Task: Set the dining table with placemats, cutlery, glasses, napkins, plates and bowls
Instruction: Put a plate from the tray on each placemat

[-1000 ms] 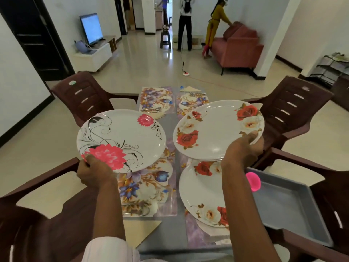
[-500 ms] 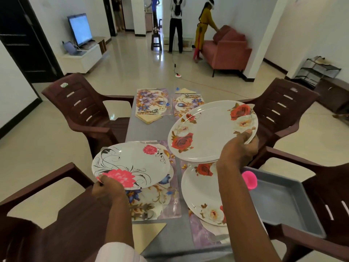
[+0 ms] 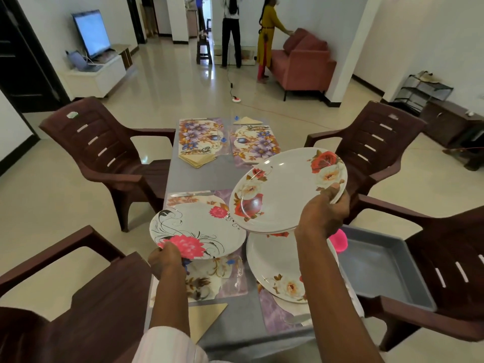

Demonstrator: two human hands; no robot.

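My left hand [image 3: 166, 260] grips the near rim of a white plate with pink flowers and black swirls [image 3: 195, 231], held low over the near left floral placemat [image 3: 222, 281]. My right hand [image 3: 323, 214] holds a stack of rose-patterned plates [image 3: 285, 187] tilted above the table. Another rose plate [image 3: 272, 265] lies on the near right placemat [image 3: 275, 313]. Two far placemats [image 3: 199, 134] [image 3: 255, 146] carry cutlery and folded napkins. A beige napkin [image 3: 207, 317] lies at the near edge.
Four brown plastic chairs surround the grey table [image 3: 199, 179]. A grey tray [image 3: 377, 271] with a pink object [image 3: 339, 241] sits on the near right chair. A knife [image 3: 188, 194] lies beside the near left mat. Two people stand far back by a sofa [image 3: 303, 61].
My left hand has lowered the pink-flower plate down onto the near left placemat area. The right hand keeps its plate stack raised, nearly unmoved.
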